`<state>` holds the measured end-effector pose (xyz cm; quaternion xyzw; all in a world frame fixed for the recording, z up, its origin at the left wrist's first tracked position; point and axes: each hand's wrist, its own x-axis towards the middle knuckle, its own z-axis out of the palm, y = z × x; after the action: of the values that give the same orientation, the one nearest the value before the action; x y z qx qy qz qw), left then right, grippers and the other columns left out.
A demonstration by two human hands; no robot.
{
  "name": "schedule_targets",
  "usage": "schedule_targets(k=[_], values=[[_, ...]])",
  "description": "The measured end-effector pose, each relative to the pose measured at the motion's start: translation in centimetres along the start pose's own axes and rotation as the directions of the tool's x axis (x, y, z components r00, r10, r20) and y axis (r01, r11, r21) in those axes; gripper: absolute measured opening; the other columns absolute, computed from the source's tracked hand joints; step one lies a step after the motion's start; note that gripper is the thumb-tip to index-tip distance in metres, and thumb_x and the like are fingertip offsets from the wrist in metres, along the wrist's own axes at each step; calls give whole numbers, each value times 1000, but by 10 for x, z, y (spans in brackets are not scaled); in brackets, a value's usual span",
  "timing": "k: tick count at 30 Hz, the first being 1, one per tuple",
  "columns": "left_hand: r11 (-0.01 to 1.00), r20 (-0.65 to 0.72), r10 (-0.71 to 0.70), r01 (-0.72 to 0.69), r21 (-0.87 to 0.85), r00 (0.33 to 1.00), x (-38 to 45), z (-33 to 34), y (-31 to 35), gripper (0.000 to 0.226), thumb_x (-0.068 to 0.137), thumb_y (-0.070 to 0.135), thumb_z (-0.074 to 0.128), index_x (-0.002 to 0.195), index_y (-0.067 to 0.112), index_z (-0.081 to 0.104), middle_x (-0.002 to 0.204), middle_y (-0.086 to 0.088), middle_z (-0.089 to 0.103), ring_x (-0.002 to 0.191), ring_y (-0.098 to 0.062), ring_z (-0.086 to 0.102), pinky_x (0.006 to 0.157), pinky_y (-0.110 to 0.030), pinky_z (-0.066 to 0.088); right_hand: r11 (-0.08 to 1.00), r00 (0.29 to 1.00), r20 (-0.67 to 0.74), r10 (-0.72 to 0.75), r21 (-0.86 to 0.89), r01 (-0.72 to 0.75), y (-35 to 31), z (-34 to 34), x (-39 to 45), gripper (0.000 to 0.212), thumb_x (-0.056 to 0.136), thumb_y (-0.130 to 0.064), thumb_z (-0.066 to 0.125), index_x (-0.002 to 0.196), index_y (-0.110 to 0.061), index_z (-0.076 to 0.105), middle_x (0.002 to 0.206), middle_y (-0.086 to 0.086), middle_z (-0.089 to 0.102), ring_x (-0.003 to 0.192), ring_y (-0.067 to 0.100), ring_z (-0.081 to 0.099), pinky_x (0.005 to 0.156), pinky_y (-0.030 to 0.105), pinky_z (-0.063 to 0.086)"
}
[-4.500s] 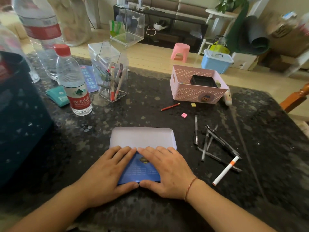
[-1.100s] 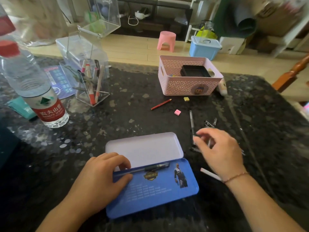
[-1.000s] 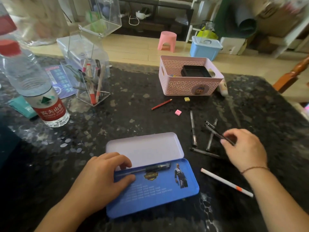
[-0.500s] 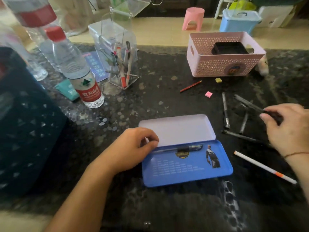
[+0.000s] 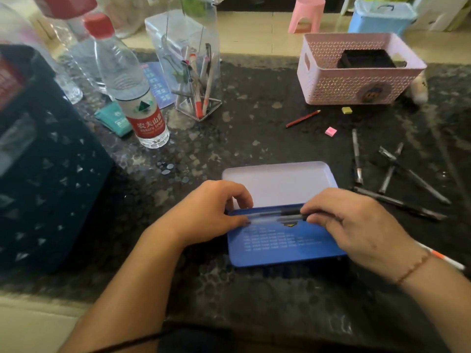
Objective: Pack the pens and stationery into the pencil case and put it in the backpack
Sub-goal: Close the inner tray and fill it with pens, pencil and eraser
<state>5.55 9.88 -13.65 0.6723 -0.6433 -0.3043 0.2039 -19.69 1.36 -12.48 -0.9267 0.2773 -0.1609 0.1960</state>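
your right hand [image 5: 356, 225] pinches one end of a dark pen [image 5: 277, 219], fingers curled narrow around it, laying it along the hinge side of the open pencil case [image 5: 285, 245]. your left hand [image 5: 211, 212] grips the pen's other end, thumb and fingertips closed on it at the case's left edge. a second pen [image 5: 270, 213] already lies in the blue tray just behind it. the pale lid [image 5: 277, 182] lies flat beyond. to the right, loose black pens [image 5: 390, 171] lie scattered on the dark table [image 5: 254, 123], with a white marker [image 5: 443, 258] partly hidden by your wrist. farther off sit a pink eraser [image 5: 330, 131], a red pencil [image 5: 302, 119] and a pink basket [image 5: 356, 80]. at far left stands a dark backpack [image 5: 46, 174].
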Motion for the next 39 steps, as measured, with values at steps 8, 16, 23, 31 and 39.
schedule_targets(k=[8,16,23,31,39], values=[[1000,5,8,-8,-8,1000,0,0,2,22,85,34,74,105,37,66,94,21,65,83,-1,61,72,-23,55,483,842,-286,458,875,34,20,-44,4,30,72,-20,75,99,-25,64,82,-8,71,74,10,64,73,22,54],[996,-25,-55,53,-70,998,3,-4,-2,15,93,23,64,96,36,69,91,22,67,87,6,61,73,-15,48,990,991,50,-122,-58,125,-33,16,1,48,88,-1,58,134,-13,53,113,7,50,98,14,54,82,33,53],[999,-17,-26,25,-45,1000,4,-2,-2,10,91,29,65,83,35,68,85,25,66,76,2,61,61,-10,44,963,987,-30,-159,-224,148,-34,42,4,30,77,2,67,106,-5,69,89,10,68,82,28,62,69,39,55],[1000,7,20,-20,-6,1000,5,-2,-2,9,81,38,74,84,37,66,73,7,66,65,-7,61,57,-20,50,995,990,-122,-70,-81,61,-39,56,14,10,83,-17,65,91,-14,71,85,5,64,80,21,56,68,34,50],[989,-12,102,-100,109,995,8,1,-9,39,63,69,66,89,40,61,78,17,63,60,-7,60,54,-31,52,886,806,-473,357,-102,-452,69,-40,13,18,79,-19,73,97,-17,72,96,4,68,91,28,60,85,33,45]])
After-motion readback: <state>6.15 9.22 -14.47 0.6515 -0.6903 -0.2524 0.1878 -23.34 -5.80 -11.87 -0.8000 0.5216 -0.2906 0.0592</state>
